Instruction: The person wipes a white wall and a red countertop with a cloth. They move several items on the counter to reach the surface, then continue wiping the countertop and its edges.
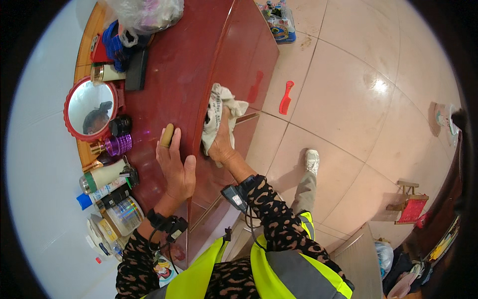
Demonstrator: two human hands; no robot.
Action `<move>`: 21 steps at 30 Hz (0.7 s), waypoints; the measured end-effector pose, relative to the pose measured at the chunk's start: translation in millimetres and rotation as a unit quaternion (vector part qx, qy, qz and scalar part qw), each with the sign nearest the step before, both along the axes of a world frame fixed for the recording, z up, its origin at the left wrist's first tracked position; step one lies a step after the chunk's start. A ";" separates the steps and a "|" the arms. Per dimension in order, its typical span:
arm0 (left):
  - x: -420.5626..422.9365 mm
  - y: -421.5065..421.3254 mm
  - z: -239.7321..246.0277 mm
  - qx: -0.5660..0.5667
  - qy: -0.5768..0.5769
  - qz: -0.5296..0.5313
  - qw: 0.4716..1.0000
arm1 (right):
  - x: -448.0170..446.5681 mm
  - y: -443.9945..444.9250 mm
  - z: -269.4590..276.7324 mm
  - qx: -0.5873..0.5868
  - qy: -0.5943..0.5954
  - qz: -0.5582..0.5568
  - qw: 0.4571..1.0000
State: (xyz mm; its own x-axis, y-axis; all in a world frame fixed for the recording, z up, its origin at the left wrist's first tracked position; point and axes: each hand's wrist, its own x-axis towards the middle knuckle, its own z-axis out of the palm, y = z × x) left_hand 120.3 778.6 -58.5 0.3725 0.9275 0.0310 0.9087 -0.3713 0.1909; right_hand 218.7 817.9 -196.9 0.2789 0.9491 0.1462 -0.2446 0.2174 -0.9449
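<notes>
A glossy dark red cabinet (171,86) stretches in front of me. Against its front side, just below the top edge, my right hand (223,142) presses a crumpled whitish cloth (214,116) bearing print. Part of that hand is hidden under the cloth. My left hand (175,164) rests on the cabinet top near the edge, fingers apart and holding nothing. A tan finger cot (167,135) covers one of its fingers.
Along the wall side stand a round red-framed mirror (91,108), a purple bottle (118,144), a white jar (125,216), a dark box (136,70) and a plastic bag (157,17). A red comb (286,99) and wrapped bottles (281,28) lie on the tiled floor (343,97).
</notes>
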 end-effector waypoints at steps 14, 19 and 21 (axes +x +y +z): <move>4.7 0.5 6.1 -0.029 0.009 0.009 0.999 | 12.0 75.7 -132.9 -0.166 0.052 -0.180 0.968; 7.0 0.8 8.4 -0.029 0.017 0.007 0.999 | -11.6 4.1 -24.2 -0.132 0.220 -0.034 0.966; 7.6 0.9 8.3 -0.034 0.033 0.010 0.999 | -8.4 6.8 -6.6 -0.013 0.042 -0.056 0.997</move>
